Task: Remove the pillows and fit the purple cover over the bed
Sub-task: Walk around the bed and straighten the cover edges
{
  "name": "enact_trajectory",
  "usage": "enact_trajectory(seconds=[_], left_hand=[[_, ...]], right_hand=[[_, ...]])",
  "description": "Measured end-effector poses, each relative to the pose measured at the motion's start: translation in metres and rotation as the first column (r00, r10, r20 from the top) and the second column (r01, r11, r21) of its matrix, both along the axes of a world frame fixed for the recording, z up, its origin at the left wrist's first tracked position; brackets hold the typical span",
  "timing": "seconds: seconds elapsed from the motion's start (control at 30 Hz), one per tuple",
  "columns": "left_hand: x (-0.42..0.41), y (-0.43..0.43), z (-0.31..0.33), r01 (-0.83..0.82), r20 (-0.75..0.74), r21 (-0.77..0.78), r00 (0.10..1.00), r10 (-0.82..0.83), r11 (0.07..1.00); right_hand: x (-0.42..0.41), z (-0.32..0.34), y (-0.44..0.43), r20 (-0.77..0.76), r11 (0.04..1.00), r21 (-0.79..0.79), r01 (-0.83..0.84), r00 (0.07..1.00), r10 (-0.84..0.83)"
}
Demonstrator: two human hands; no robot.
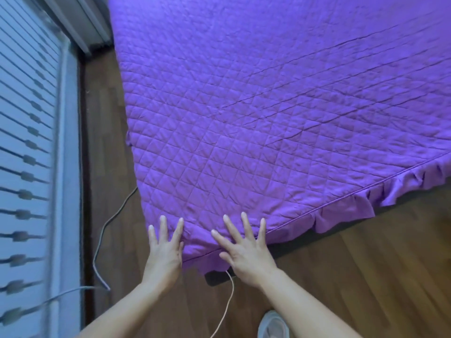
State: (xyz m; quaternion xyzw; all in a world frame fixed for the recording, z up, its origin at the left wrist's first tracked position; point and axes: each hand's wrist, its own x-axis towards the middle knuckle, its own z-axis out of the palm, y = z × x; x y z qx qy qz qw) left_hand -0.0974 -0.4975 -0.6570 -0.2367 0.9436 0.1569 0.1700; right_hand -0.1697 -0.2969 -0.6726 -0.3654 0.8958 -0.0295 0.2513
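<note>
Purple cover flat, corner pointing nearward

Cover lies over the bed, both hands flat on its near corner.

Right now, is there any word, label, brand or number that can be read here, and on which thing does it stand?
None can be read.
The purple cover is plain quilted cloth, with no tag showing.
The blurred window and the wooden floor carry no print.
</note>
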Motion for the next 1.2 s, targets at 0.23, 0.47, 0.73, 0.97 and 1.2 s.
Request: enact_trajectory(seconds=[0.23,0.47,0.73,0.97,1.2], left_hand=[[-0.005,-0.004,0.012,-0.376,0.015,0.022,0.927,0.375,0.927],[-0.006,-0.007,0.021,-0.307,0.043,-0.122,0.949,0.314,0.944],[0.011,-0.008,0.025,-0.169,0.132,-0.163,0.973,0.191,0.972],[-0.01,0.001,0.011,0.307,0.132,-0.397,0.952,-0.277,0.865],[-0.051,0.053,0.057,0.317,0.446,-0.081,0.859,-0.25,0.945]], right_hand=[[-0.026,0.008,0.007,-0.043,0.998,-0.042,-0.04,0.998,0.038],[-0.013,0.01,0.001,-0.033,0.997,0.074,-0.034,0.999,0.036],[0.004,0.004,0.007,-0.069,0.998,0.029,-0.063,0.996,0.065],[-0.051,0.009,0.035,-0.136,0.97,0.061,0.235,0.965,-0.225],[-0.045,0.063,0.077,0.228,0.975,0.153,0.163,0.954,-0.195]])
